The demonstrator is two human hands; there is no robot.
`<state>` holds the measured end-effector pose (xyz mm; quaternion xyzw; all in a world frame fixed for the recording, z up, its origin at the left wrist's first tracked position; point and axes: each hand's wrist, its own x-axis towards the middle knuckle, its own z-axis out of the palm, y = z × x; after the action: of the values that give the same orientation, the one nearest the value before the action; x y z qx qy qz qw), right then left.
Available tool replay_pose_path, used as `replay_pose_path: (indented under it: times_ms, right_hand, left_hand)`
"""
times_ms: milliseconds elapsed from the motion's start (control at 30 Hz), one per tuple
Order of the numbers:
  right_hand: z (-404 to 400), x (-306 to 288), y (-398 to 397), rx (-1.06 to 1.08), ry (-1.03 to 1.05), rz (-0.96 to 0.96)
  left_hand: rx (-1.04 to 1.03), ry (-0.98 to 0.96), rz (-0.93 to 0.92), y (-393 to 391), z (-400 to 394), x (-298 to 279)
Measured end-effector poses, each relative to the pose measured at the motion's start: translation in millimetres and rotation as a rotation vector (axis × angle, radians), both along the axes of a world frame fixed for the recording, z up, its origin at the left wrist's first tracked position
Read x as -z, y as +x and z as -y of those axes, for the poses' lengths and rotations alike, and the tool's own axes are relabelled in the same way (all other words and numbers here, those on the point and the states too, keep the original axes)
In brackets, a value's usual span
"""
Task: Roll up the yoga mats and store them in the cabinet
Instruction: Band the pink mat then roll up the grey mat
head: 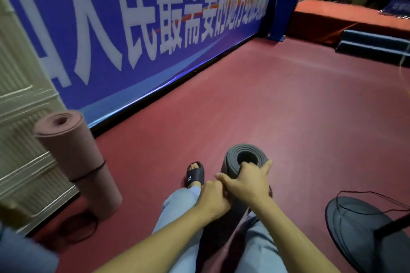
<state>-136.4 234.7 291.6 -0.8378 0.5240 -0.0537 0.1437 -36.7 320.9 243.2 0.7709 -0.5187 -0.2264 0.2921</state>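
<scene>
Standing upright between the person's knees, the grey mat (pixel 240 175) is fully rolled; the right hand (pixel 248 182) clasps its top rim, fingers hooked into the core, and the left hand (pixel 214 197) grips its side. A pink mat (pixel 75 157), rolled and tied, stands by the pale wall (pixel 20 139). Neither looks stored yet, and I can't spot a cabinet

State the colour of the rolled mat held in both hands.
Dark grey mat, head view.
</scene>
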Motion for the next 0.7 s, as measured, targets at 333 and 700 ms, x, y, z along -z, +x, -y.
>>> replay_pose_path:
  times_ms: [333,700]
  right_hand:
    - [7.4,-55.2,71.6,-0.290,-0.143,0.006]
    - [-38.6,49.6,237.1,-1.207,-0.311,-0.215]
  left_hand:
    - [-0.169,-0.096,-0.277,76.6,-20.8,-42.4]
    - [-1.058,0.275,-0.453,322.5,-156.7,166.0]
